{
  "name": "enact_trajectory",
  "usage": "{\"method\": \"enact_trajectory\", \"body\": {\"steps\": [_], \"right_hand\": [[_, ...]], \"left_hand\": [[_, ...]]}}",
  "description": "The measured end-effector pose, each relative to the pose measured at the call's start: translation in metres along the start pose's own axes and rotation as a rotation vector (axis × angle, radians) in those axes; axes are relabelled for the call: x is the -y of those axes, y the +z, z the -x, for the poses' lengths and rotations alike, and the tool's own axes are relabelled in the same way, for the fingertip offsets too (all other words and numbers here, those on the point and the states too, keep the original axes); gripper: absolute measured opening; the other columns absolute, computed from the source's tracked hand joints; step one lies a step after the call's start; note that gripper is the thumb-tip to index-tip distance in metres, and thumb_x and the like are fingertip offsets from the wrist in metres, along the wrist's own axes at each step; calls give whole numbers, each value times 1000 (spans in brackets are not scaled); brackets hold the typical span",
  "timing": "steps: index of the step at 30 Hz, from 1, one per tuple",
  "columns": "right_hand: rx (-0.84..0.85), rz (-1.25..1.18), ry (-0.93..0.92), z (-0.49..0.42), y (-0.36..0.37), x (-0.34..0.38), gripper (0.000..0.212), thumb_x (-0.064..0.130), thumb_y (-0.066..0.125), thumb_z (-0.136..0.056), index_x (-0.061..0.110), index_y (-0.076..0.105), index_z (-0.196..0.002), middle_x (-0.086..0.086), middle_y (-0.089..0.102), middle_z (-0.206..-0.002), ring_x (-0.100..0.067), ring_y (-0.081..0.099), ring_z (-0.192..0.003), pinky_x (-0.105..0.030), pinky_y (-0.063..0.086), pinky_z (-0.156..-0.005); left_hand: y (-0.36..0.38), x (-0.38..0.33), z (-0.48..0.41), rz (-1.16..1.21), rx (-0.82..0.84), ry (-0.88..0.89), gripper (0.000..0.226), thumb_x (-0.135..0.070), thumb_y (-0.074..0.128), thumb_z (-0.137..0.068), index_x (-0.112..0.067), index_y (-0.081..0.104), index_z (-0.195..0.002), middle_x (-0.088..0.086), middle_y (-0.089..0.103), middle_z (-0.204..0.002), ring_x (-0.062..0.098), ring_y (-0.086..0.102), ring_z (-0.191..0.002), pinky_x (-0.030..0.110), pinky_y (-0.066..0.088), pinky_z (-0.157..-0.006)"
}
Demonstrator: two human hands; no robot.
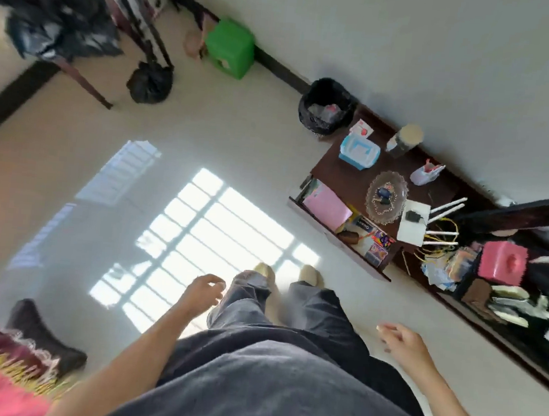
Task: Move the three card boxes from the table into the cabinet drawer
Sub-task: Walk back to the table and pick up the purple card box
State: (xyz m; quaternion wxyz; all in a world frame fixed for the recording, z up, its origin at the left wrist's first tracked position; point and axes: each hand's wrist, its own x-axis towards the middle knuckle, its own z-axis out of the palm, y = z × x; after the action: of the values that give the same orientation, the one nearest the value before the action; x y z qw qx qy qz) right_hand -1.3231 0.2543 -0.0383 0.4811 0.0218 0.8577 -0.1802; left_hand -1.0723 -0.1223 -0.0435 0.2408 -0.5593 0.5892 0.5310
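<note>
Both hands, left hand (204, 289) and right hand (402, 340), hang empty with fingers loosely spread. Walk squarely toward the open drawer (341, 228) at right, then reach in.

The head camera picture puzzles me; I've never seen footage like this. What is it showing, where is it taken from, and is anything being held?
No machine here: a person wears one wide-angle camera on the head, looking down, tilted, at their own body. The left hand and right hand hang open over the pale tiled floor, holding nothing. To the right, the dark wooden cabinet stands by the wall with its open drawer pulled out; colourful card boxes lie inside, their number unclear. On the cabinet top sit a light-blue plastic box, an oval glass dish and a white router.
</note>
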Motion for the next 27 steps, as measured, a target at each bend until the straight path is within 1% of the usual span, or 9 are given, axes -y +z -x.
{"method": "enact_trajectory", "body": {"steps": [4, 7, 9, 11, 13, 16, 19, 24, 27], "right_hand": [[49, 165, 12, -20, -23, -1, 26, 26, 65, -97, 9, 72, -116, -4, 74, -96, -20, 72, -84, -34, 53, -80], [86, 290, -30, -45, -42, 21, 23, 22, 65, -96, 6, 73, -111, -8, 74, -83, -22, 69, -72, -31, 52, -70], [112, 370, -86, -67, -53, 46, 22, 22, 64, -97, 6, 72, -109, -11, 72, -79, -23, 65, -66, -31, 52, -64], [144, 486, -168, -87, -56, 74, 19, 21, 63, -97, 7, 72, -106, -14, 73, -81, -25, 66, -67, -41, 58, -70], [174, 607, -262, -99, -47, 100, 19, 25, 61, -98, 11, 73, -104, -11, 75, -82, -25, 70, -70, -40, 59, -71], [264, 762, -399, -100, -17, 133, 19, 25, 59, -99, 13, 71, -106, -9, 74, -86, -26, 71, -78, -43, 59, -77], [364, 905, -520, -82, 29, 155, 23, 22, 59, -100, 7, 69, -115, -12, 73, -92, -27, 68, -80, -37, 54, -73], [559, 1133, -713, -9, 125, 169, 20, 24, 57, -100, 12, 68, -112, -6, 71, -91, -20, 67, -75, -40, 56, -81], [653, 1249, -828, 42, 189, 161, 17, 25, 59, -99, 16, 69, -108, -6, 74, -89, -20, 70, -73, -36, 55, -76]], "left_hand": [[11, 46, 28, 152, -96, -94, 24, -18, 54, -96, -3, 66, -112, 20, 72, -97, 26, 64, -77, 36, 54, -75], [28, 67, 57, 323, -192, -162, 24, -21, 55, -96, -6, 66, -111, 15, 72, -92, 23, 63, -73, 27, 46, -58], [46, 78, 78, 438, -268, -169, 23, -23, 55, -96, -9, 66, -110, 9, 71, -89, 20, 65, -73, 23, 44, -55], [74, 91, 101, 542, -345, -186, 21, -25, 52, -97, -14, 64, -110, 7, 71, -92, 18, 67, -76, 24, 46, -59], [108, 107, 125, 649, -409, -221, 20, -26, 50, -98, -15, 63, -110, 5, 71, -92, 16, 67, -76, 21, 46, -59], [173, 136, 156, 801, -456, -321, 21, -28, 49, -98, -17, 62, -110, 3, 71, -93, 14, 67, -77, 20, 46, -60], [246, 166, 186, 968, -466, -440, 24, -28, 48, -98, -16, 62, -114, 3, 68, -95, 12, 64, -76, 19, 45, -58], [359, 207, 234, 1302, -468, -649, 26, -20, 50, -98, -5, 65, -113, 6, 65, -78, 17, 57, -63, 23, 42, -52], [406, 225, 259, 1460, -496, -727, 17, -12, 51, -97, -6, 66, -101, 4, 60, -69, 15, 53, -58, 20, 42, -52]]}}
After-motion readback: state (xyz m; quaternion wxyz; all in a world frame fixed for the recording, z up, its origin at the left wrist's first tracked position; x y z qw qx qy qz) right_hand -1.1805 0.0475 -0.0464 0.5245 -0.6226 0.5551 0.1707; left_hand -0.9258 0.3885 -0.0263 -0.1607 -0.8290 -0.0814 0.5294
